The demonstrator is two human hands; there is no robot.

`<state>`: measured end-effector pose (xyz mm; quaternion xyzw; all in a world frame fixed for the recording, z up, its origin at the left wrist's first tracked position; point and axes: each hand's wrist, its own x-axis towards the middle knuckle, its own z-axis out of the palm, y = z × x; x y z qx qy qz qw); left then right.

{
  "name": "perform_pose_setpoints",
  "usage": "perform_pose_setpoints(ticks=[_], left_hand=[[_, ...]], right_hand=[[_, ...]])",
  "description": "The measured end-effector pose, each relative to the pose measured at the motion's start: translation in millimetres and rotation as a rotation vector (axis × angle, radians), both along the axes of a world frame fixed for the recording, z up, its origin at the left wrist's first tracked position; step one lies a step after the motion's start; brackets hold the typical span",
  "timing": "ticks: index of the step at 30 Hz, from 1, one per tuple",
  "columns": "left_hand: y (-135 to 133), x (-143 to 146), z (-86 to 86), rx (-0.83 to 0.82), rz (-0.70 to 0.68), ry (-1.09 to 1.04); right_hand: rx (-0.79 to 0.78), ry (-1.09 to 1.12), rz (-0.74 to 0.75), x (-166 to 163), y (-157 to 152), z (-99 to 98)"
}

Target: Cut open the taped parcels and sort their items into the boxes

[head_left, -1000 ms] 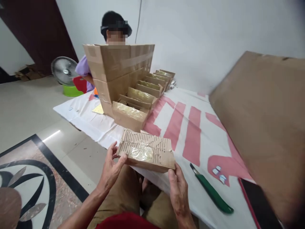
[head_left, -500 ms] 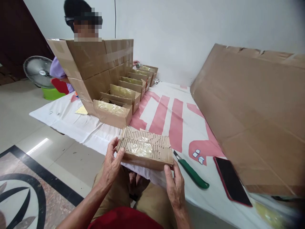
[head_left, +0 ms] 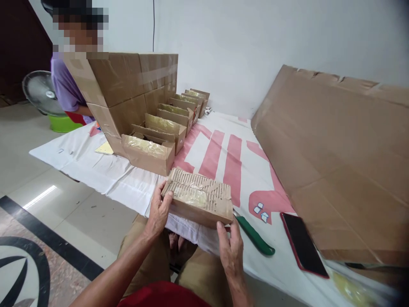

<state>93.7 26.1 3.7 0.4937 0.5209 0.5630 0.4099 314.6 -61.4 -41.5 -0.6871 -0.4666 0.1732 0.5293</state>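
Observation:
I hold a small flat cardboard box (head_left: 200, 202), taped on top with its corrugated layer showing, just above the near edge of a white and red sheet (head_left: 223, 157). My left hand (head_left: 159, 211) grips its left end, thumb on top. My right hand (head_left: 230, 246) clasps the box's near right corner from below. Both hands are closed on the box.
A row of taped small boxes (head_left: 148, 153) runs back beside a tall stack of cardboard cartons (head_left: 128, 89). A green-handled cutter (head_left: 254, 234) and a dark phone (head_left: 303, 245) lie to the right. A large cardboard sheet (head_left: 338, 157) leans at right. A person in purple (head_left: 65, 87) sits behind the cartons, near a fan (head_left: 40, 91).
The view has swung to the right, so the phone and more of the cardboard sheet show. The box has moved slightly forward over the sheet, still held in both hands.

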Motion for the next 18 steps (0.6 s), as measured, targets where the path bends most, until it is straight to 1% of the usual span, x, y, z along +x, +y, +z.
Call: perform_pose_setpoints(ticks=[3,6,8,11,14,18], left_hand=[[2.3,-0.4,-12.7,-0.011,0.017,-0.054],[0.4,-1.5,-14.4,-0.037,0.011,-0.106],[0.1,-2.4,-11.1,-0.049,0.011,-0.118],[3.1,-4.6,-7.7,-0.031,0.046,-0.117],[8.4,-8.1,-9.5,-0.033,0.055,-0.135],[10.8,-15.8,-14.8,-0.054,0.059,-0.159]], right_hand=[[0.014,0.024,0.002,-1.6,1.3,-14.0],[0.018,0.083,-0.002,-5.9,1.7,-21.3],[-0.005,0.125,-0.009,-9.1,3.8,-20.0],[-0.041,0.152,0.012,-13.6,8.8,-12.9],[-0.030,0.139,0.047,-17.0,10.2,-8.4],[-0.010,0.098,0.084,-13.9,0.7,-12.4]])
